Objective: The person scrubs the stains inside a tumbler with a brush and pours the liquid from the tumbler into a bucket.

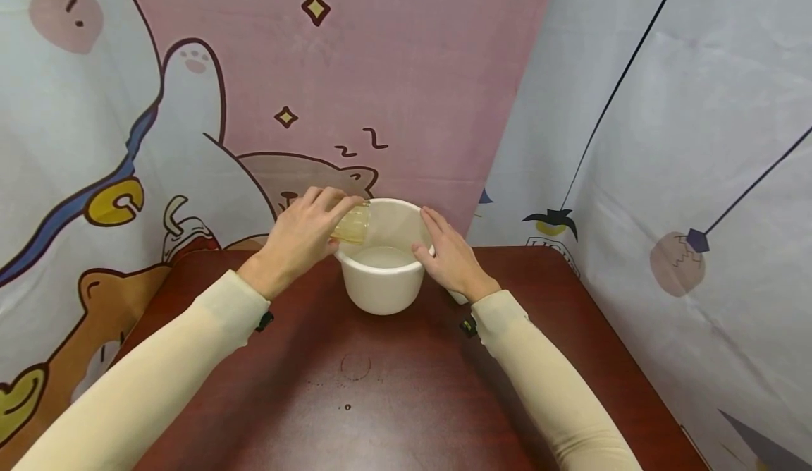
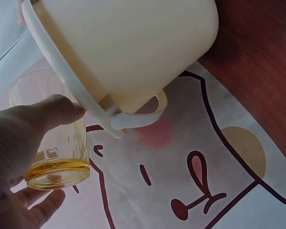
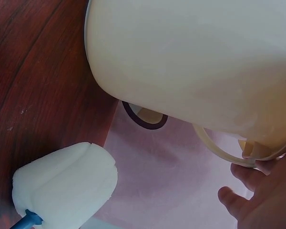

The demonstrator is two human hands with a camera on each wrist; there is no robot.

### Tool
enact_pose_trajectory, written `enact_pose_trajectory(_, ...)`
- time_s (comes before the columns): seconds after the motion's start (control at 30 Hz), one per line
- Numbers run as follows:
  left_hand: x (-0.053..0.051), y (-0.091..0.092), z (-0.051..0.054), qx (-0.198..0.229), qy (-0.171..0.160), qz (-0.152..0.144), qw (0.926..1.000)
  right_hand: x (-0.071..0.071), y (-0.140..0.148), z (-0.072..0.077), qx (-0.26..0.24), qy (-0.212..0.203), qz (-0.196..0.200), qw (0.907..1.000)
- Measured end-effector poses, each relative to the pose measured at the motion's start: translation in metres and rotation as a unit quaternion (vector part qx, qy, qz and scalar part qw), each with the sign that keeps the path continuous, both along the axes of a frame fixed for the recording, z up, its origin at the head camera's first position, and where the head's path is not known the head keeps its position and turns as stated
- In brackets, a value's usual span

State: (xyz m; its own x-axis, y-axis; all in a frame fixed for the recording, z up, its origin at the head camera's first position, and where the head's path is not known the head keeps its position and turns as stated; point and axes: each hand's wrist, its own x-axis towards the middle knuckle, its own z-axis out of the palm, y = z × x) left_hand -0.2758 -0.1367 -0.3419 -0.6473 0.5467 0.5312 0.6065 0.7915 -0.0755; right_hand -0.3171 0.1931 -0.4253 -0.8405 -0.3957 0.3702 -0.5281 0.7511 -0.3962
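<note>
A white plastic bucket (image 1: 383,291) stands near the table's far edge, with what looks like some water in its bottom. My left hand (image 1: 301,235) grips a clear, amber-tinted glass (image 1: 354,224), tipped sideways at the bucket's left rim with its mouth toward the inside. Seen from the left wrist, the glass (image 2: 59,143) has a thick amber base, with the thumb across its side. On the bucket's right rim, my right hand (image 1: 453,256) holds on, thumb inside and fingers outside. The right wrist view shows its fingertips (image 3: 229,198) near the bucket's handle (image 3: 219,151).
A white sponge brush (image 3: 66,183) with a blue handle lies right of the bucket, mostly behind my right wrist in the head view. Wet ring marks and drops (image 1: 355,366) dot the dark red table (image 1: 380,429). Printed cloth (image 1: 412,69) hangs behind and beside the table.
</note>
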Motion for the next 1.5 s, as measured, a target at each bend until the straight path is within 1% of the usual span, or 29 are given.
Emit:
enact_pose_trajectory(0.13,0.002,0.000,0.000,0.005,-0.002,0.006,1.0000,0.000,0.000,-0.001,-0.001,-0.001,-0.001,1.0000)
enact_pose_trajectory(0.2,0.002,0.000,-0.002,0.015,-0.002,0.010,0.9998,-0.001,-0.001,-0.001,-0.002,-0.002,-0.002,1.0000)
enact_pose_trajectory(0.43,0.006,-0.003,-0.008,0.071,-0.006,0.020,0.9972,0.000,-0.001,-0.002,-0.005,-0.003,-0.002,1.0000)
enact_pose_trajectory(0.57,0.009,-0.004,-0.012,0.106,-0.014,0.022,0.9940,0.000,-0.001,-0.001,-0.011,-0.003,-0.001,0.9999)
enact_pose_trajectory(0.73,0.014,-0.006,-0.017,0.137,-0.028,0.034,0.9896,-0.001,0.000,-0.002,-0.016,0.000,0.001,0.9999)
enact_pose_trajectory(0.87,0.018,-0.006,-0.023,0.168,-0.039,0.038,0.9842,-0.001,0.001,-0.002,-0.019,0.000,0.001,0.9998)
enact_pose_trajectory(1.07,0.029,-0.003,-0.032,0.215,-0.049,0.041,0.9745,-0.001,0.001,-0.003,-0.022,0.002,0.004,0.9998)
enact_pose_trajectory(1.3,0.046,-0.003,-0.041,0.264,-0.080,0.035,0.9607,-0.001,0.000,-0.003,-0.024,0.006,0.006,0.9997)
enact_pose_trajectory(1.5,0.061,-0.002,-0.051,0.289,-0.094,0.023,0.9525,-0.001,0.000,-0.001,-0.020,0.002,0.002,0.9998)
